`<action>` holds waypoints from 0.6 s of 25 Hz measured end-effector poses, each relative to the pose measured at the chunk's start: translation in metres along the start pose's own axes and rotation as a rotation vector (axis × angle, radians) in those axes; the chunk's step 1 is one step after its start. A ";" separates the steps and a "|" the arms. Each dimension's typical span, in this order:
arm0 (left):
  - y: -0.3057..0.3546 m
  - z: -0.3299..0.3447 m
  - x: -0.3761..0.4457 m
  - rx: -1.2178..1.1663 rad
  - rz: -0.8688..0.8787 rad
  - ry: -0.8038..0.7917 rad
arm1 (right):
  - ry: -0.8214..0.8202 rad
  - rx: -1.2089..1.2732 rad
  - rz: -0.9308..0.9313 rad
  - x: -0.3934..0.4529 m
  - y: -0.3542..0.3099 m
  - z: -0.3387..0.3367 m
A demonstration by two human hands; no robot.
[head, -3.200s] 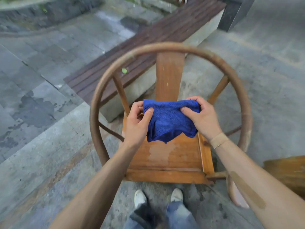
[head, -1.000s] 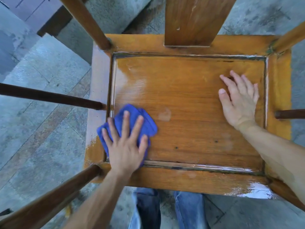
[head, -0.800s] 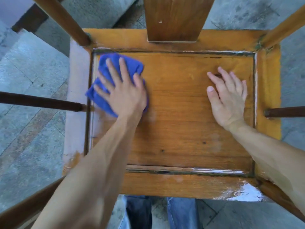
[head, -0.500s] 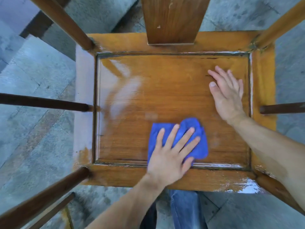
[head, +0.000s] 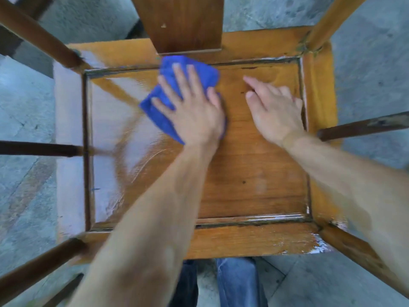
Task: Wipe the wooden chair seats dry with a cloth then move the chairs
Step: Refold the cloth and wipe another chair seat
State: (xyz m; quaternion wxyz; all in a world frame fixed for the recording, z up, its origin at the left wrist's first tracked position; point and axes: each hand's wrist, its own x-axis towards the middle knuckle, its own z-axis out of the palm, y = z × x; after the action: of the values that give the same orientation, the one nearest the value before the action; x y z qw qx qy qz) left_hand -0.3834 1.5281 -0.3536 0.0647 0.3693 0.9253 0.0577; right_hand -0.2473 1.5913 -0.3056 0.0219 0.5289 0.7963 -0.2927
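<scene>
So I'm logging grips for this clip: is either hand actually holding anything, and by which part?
Neither grips anything. The left hand presses flat on the blue cloth, covering its near half; the right hand rests bare on the seat.

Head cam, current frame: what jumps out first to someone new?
The bright blue cloth stands out, pressed flat under the left hand at the back centre of the orange wooden chair seat, just below the backrest slat. The right hand lies spread on the seat's back right. A pale wet sheen covers the seat's left half.
</scene>
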 end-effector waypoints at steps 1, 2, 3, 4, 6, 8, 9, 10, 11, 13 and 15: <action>0.029 0.004 -0.023 0.009 0.125 -0.023 | 0.014 0.012 0.031 0.010 -0.001 -0.011; 0.052 0.006 -0.054 0.016 0.272 -0.068 | 0.046 0.016 0.046 0.022 -0.003 -0.022; 0.062 0.006 -0.088 0.021 0.435 -0.125 | 0.067 -0.014 0.016 0.031 -0.005 -0.030; 0.058 0.005 -0.121 0.032 0.607 -0.185 | 0.053 -0.071 -0.051 0.037 -0.007 -0.034; 0.009 -0.005 -0.168 0.075 0.919 -0.261 | -0.116 -0.196 -0.211 0.041 -0.008 -0.035; -0.074 -0.013 -0.175 0.119 1.093 -0.247 | -0.253 -0.282 -0.273 0.040 -0.008 -0.029; -0.114 -0.017 -0.169 0.152 1.095 -0.234 | -0.256 -0.288 -0.269 0.040 -0.007 -0.028; -0.148 -0.022 -0.157 0.185 1.050 -0.210 | -0.229 -0.279 -0.263 0.042 -0.006 -0.030; -0.172 -0.028 -0.144 0.217 0.975 -0.193 | -0.199 -0.263 -0.256 0.043 -0.007 -0.031; -0.183 -0.036 -0.122 0.244 0.760 -0.199 | -0.187 -0.214 -0.214 0.046 -0.010 -0.036; -0.151 -0.031 -0.103 0.196 0.518 -0.170 | -0.204 -0.159 -0.139 0.053 -0.012 -0.043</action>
State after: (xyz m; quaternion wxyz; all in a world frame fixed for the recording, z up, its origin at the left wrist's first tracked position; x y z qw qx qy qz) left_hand -0.4169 1.3460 -0.3383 0.0889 0.6013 0.7926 -0.0487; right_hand -0.2687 1.6533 -0.2833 0.1242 0.4364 0.8454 -0.2818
